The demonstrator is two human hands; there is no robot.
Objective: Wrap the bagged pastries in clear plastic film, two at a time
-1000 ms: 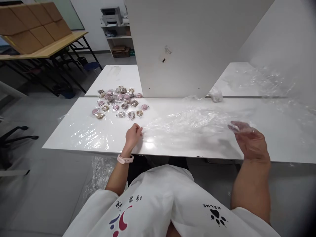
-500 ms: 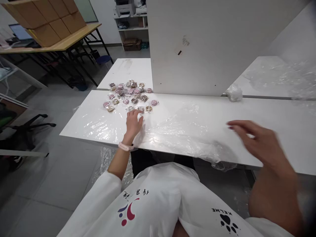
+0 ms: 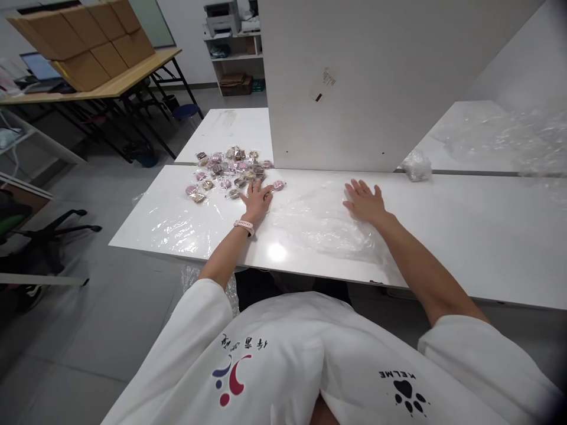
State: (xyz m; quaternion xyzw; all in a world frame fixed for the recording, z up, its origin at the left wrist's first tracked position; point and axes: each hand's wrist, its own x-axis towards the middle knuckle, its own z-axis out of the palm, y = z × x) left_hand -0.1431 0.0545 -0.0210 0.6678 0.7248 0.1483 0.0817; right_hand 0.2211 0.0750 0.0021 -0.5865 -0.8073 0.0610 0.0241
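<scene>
A clear plastic sheet (image 3: 316, 218) lies across the white table (image 3: 478, 236) in front of me. On its right part my right hand (image 3: 365, 202) rests flat with the fingers spread. My left hand (image 3: 257, 202), a pale pink band on its wrist, is open at the near edge of a pile of small clear-wrapped pieces (image 3: 217, 169). These are pink, brown and yellowish. Its spread fingers reach among the nearest pieces and hide some of them. A single pink wrapped piece (image 3: 278, 185) lies just right of that hand.
A tall white panel (image 3: 328, 130) rises behind the table. Crumpled clear wrap (image 3: 417, 166) sits at its right foot, with more plastic film (image 3: 487, 133) behind. Back left, cardboard boxes (image 3: 106, 56) stand on a wooden desk (image 3: 121, 82); a blue stool (image 3: 186, 111) is beside it.
My right hand has moved left and away from me, down onto the plastic sheet. My left hand has slid slightly right and forward. The sheet's overhanging front part has drawn back onto the table.
</scene>
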